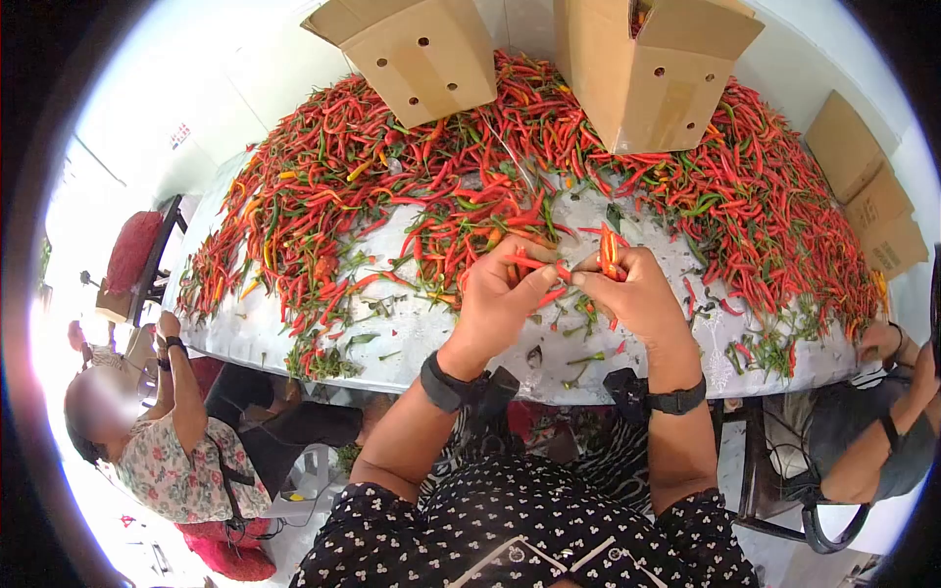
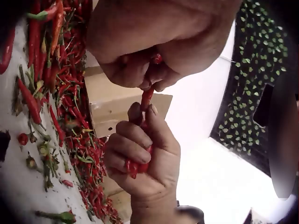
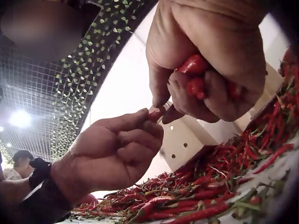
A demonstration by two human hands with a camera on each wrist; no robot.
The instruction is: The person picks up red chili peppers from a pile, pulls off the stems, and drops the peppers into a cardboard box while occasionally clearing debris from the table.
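Observation:
Both hands meet over the near part of the table. My left hand (image 1: 498, 306) pinches a red chili (image 2: 146, 98) between thumb and fingers. At that chili's other end are the thumb and fingertip of my right hand (image 1: 639, 296). Several more red chilies (image 3: 194, 66) are gripped in the right palm under curled fingers, and some of them stick up above that hand in the head view. In the left wrist view, the right hand's bundle (image 2: 134, 168) shows between its fingers. The left hand's palm side (image 3: 110, 151) faces the right wrist camera.
A wide heap of red chilies (image 1: 333, 147) covers the table's back and sides. Two cardboard boxes (image 1: 421, 69) (image 1: 647, 98) stand in it. Green stems (image 1: 588, 365) lie on the white tablecloth (image 1: 431, 353). One person (image 1: 186, 441) sits at the left, another person's arm (image 1: 882, 441) is at the right.

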